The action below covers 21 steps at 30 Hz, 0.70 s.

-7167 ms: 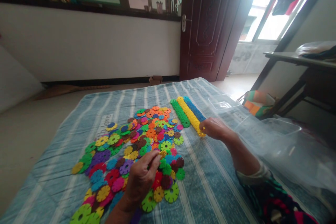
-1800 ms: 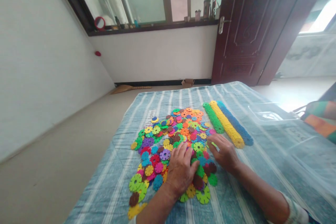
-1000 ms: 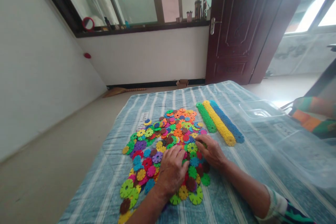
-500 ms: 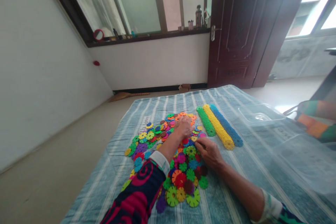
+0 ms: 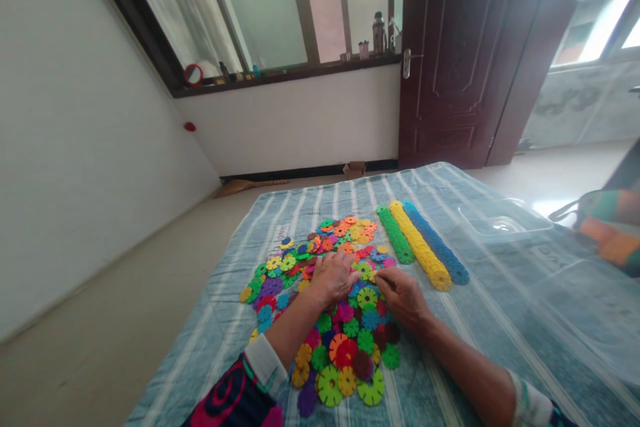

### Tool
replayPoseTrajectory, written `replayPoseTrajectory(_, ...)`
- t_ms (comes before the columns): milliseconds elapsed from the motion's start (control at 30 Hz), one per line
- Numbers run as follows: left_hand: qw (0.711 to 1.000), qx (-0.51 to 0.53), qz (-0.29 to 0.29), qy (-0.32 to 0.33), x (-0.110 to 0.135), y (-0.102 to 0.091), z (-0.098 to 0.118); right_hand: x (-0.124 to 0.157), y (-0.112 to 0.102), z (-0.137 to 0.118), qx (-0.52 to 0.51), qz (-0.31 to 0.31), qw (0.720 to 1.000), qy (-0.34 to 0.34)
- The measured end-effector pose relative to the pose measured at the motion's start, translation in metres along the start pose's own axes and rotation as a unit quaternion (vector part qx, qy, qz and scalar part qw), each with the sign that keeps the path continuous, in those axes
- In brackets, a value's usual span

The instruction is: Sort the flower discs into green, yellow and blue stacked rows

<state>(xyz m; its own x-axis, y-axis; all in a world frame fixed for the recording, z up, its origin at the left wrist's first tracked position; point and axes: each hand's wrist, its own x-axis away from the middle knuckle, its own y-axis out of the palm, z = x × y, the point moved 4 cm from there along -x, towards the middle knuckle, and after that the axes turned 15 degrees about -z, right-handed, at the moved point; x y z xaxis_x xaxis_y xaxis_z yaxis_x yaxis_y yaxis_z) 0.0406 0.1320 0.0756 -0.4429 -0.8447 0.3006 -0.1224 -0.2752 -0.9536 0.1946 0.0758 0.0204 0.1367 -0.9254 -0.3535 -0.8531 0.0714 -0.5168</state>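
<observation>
Many colourful notched plastic discs lie in a loose, overlapping pile on the striped cloth. Over the middle of the pile rests my left hand, palm down with its fingers spread across the discs. My right hand is at the pile's right edge, its fingers curled and thumb and forefinger brought together beside a small yellow disc. Whatever is between those fingertips is too small to make out. To the right, discs are lined up in three long rows: green, yellow and blue.
A clear plastic box stands at the right, with a second clear plastic piece nearer me. The blue-striped cloth covers the surface. Beyond are a dark red door and a window ledge holding a flask.
My left hand has drawn back toward me from the orange discs at the far end to the pile's middle. My right hand stays at the right edge, nearly unmoved.
</observation>
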Motion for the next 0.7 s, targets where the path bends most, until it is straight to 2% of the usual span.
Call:
replayPoseTrajectory(167,0.999,0.007,0.02,-0.025,-0.004,-0.007,0.0,0.001,0.001,0.0,0.007,0.001,1.0,-0.003)
replayPoseTrajectory(333,0.996,0.036,0.036,-0.079,-0.043,-0.018,-0.006,0.003,0.001,0.001,-0.004,0.002,1.0,-0.01)
replayPoseTrajectory(467,0.991,0.062,0.002,-0.116,-0.068,-0.012,-0.01,0.005,0.0,0.002,-0.01,0.001,1.0,-0.011)
replayPoseTrajectory(567,0.993,0.058,-0.016,-0.099,-0.066,-0.002,-0.006,0.005,0.001,0.004,-0.009,-0.003,1.0,-0.011)
replayPoseTrajectory(700,0.997,0.04,-0.02,-0.065,-0.048,0.003,-0.003,0.006,0.001,0.004,-0.002,-0.008,1.0,-0.008)
